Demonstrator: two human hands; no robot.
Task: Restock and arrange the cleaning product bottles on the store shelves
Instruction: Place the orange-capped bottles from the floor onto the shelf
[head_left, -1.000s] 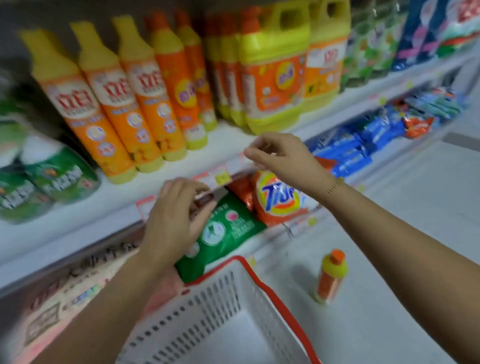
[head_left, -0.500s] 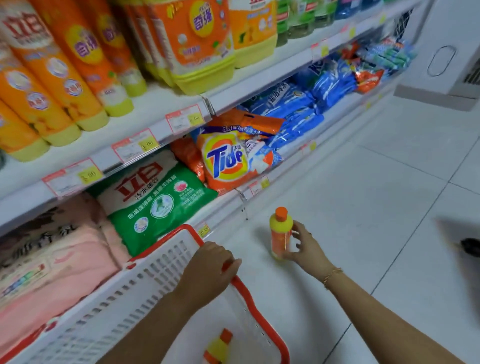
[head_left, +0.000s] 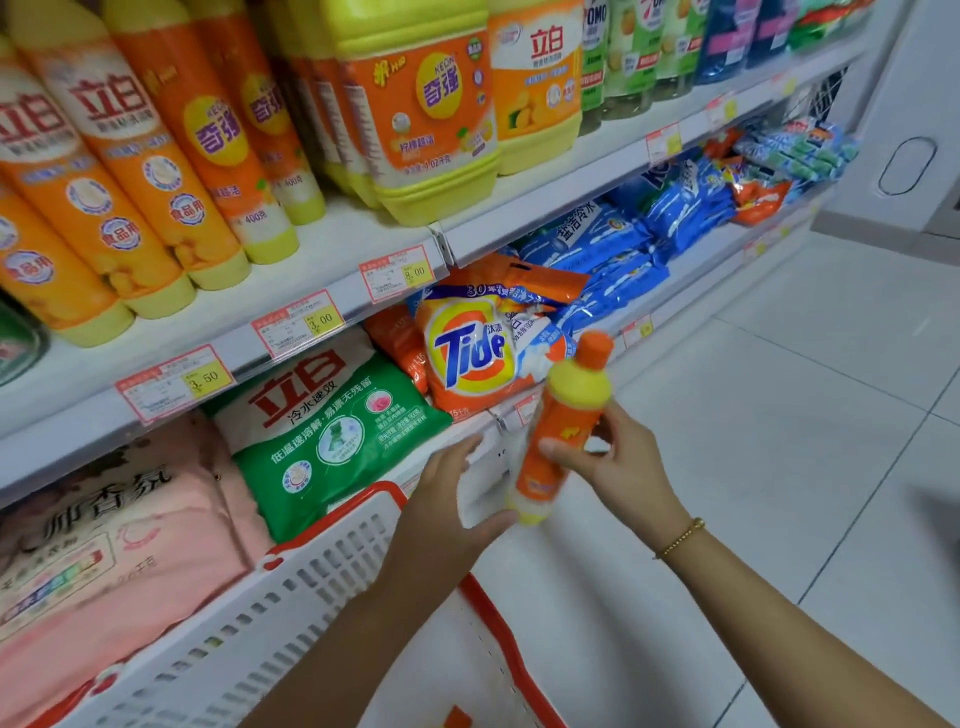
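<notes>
Bottle lifted off floor, gripped by right hand; left hand, open, left basket.

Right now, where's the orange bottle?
Head view, lower middle: the right hand holds the orange bottle, tilted, in front of the Tide bag and right of the basket.

1. The small bottle is showing smooth, glossy orange plastic, with a yellow plastic shoulder.
2. The basket is looking like matt white plastic with a red rim.
3. The Tide bag is gleaming as slick, crinkled film.
4. The shelf edge is appearing matt white, possibly painted metal.
5. The floor tiles are shining smooth and pale.
</notes>
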